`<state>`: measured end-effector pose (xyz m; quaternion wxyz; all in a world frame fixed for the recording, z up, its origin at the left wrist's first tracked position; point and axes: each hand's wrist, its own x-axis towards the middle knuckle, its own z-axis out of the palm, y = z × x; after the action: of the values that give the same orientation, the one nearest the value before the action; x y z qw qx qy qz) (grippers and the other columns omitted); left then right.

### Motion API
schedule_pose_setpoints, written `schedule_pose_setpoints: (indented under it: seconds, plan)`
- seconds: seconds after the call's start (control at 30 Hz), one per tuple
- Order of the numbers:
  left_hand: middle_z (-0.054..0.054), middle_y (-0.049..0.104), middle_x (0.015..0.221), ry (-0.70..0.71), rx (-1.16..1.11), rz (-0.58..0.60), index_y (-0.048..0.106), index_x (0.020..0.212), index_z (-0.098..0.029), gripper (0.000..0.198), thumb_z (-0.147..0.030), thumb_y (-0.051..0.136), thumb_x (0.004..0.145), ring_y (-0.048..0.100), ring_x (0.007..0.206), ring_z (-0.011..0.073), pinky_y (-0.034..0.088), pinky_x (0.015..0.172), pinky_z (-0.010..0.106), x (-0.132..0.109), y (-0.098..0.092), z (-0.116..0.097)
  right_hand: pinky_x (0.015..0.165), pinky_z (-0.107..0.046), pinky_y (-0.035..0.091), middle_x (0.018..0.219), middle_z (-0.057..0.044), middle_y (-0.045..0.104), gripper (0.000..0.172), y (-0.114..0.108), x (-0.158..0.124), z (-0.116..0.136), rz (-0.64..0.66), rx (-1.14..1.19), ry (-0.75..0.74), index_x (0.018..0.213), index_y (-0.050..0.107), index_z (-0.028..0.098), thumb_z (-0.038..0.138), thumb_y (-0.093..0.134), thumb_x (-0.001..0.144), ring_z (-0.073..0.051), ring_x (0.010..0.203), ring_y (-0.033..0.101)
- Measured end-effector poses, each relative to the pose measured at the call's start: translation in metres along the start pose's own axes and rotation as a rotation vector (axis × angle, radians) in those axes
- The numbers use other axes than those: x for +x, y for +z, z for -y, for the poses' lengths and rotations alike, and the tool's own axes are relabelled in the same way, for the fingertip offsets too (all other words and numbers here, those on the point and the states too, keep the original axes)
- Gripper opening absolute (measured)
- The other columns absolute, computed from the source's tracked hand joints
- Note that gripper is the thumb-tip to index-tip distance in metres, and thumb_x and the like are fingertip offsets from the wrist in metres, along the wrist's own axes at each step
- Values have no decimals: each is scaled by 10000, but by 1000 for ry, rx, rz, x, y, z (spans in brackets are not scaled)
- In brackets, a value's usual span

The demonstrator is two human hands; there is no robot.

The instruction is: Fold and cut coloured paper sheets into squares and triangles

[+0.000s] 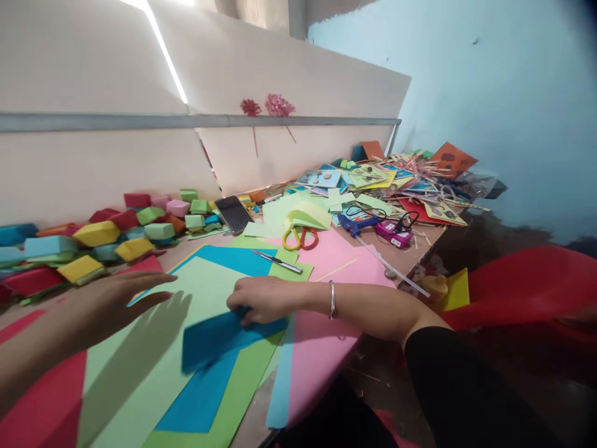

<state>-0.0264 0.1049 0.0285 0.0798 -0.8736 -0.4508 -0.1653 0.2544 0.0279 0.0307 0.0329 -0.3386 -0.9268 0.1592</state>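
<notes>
My right hand [263,300] is closed on a piece of blue paper [209,339], its fingers curled over the upper edge. My left hand [124,298] hovers over a pale green sheet [140,367] with fingers stretched out and nothing in them; its shadow falls on the paper. Below the held piece lies another blue sheet [196,404], on a brighter green sheet [254,367]. A box cutter [280,261] rests just beyond my right hand. Farther back are scissors with yellow and red handles [301,238], their blades hidden under pale green paper.
Bundles of coloured paper [97,233] are heaped at the left. A phone [234,214] lies at the back. To the right are a blue glue gun [358,224], a purple power strip [394,234] and piled crafts [373,177]. A red chair [532,286] stands beside the table.
</notes>
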Motion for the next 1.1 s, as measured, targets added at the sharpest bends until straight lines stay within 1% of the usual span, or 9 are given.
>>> schedule_pose_setpoints:
  seconds: [0.17,0.23,0.3,0.47,0.57,0.63,0.73,0.87,1.1]
  plan:
    - [63,697,1283,-59,-50,55,710,1064,-244,526,-554,298,963,683,1078,283,536,890,413,-13,28,-36,826,-261,446,1004,-22,675,131,-29,-1,-51,-633,231,122,975,609,162,125,609,849,-169,934,605]
    - [101,681,1306,14,-79,105,715,1092,-212,550,-538,290,968,666,1116,277,506,965,407,-15,37,-44,828,-276,466,993,-30,691,184,-48,-11,-83,-888,304,314,1033,620,142,136,586,852,-171,910,622]
    - [119,680,1305,24,-89,120,725,1109,-199,590,-564,286,957,657,1144,284,499,987,397,-16,43,-45,832,-304,483,970,-43,702,212,-65,-25,-113,-1073,258,666,1062,627,133,161,568,860,-188,888,634]
    - [96,648,1361,17,-109,117,701,1197,-222,557,-542,322,945,630,1199,273,502,1007,390,-18,46,-38,1069,-510,329,1377,-307,476,536,-73,-49,-139,-1195,47,923,1326,478,-9,83,584,809,-382,1294,444]
    - [106,662,1337,9,-79,118,705,1173,-216,489,-467,353,945,645,1164,269,497,1017,400,-18,41,-45,1096,-450,312,1452,-268,415,525,-58,-32,-116,-964,-187,798,1409,426,38,110,496,894,-334,1355,388]
    - [113,680,1300,-6,-45,124,711,1133,-207,412,-391,393,944,640,1164,263,491,1018,388,-19,37,-54,1017,-369,392,1288,-195,583,368,-42,-14,-92,-681,-184,611,1282,571,93,154,464,936,-271,1224,521]
    - [151,734,1066,-63,31,130,720,969,-163,322,-299,429,950,664,1055,293,505,946,424,-22,32,-74,803,-285,460,955,-82,711,162,-12,7,-61,-448,-136,431,993,700,169,253,597,900,-209,925,646]
    - [109,714,971,-74,69,159,688,907,-182,248,-365,525,944,663,955,260,505,857,378,-26,30,-99,743,-286,442,983,-125,713,188,15,16,-48,-337,-166,374,1031,687,134,227,617,882,-231,920,654]
    - [85,692,1016,-30,47,160,646,964,-197,232,-407,550,943,655,947,247,506,774,352,-27,34,-101,702,-294,437,902,-98,719,326,13,17,-51,-259,-129,391,1203,628,113,236,567,907,-232,867,655]
